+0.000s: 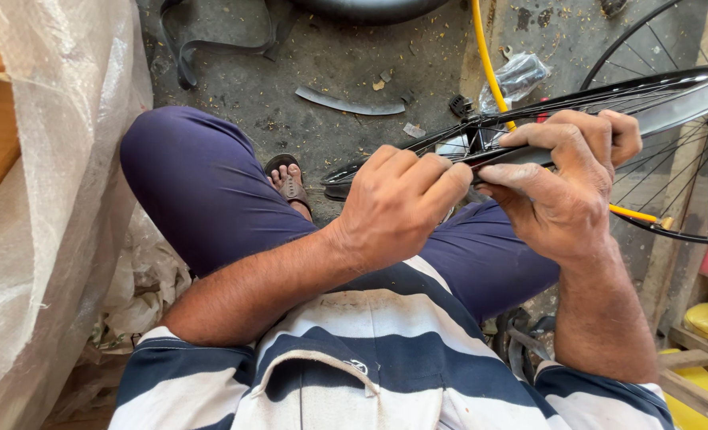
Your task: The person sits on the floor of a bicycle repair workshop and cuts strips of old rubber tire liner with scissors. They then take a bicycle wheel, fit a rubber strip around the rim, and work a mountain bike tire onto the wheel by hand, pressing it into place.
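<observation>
Striped shirt (pixel 370 358), left hand (pixel 398 203) and right hand (pixel 565 187) grips closed on glossy black wheel rim (pixel 649 86)

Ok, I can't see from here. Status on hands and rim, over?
Left hand and right hand both gripping the black rim at its near edge. Rim lies across the lap, spokes on. Yellow hose runs under it, not blocking.

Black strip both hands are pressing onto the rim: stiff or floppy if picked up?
Probably floppy: the black strip follows the curve of the wheel rim under the left hand and right hand. Likely light, being thin. It may spring off if released.
</observation>
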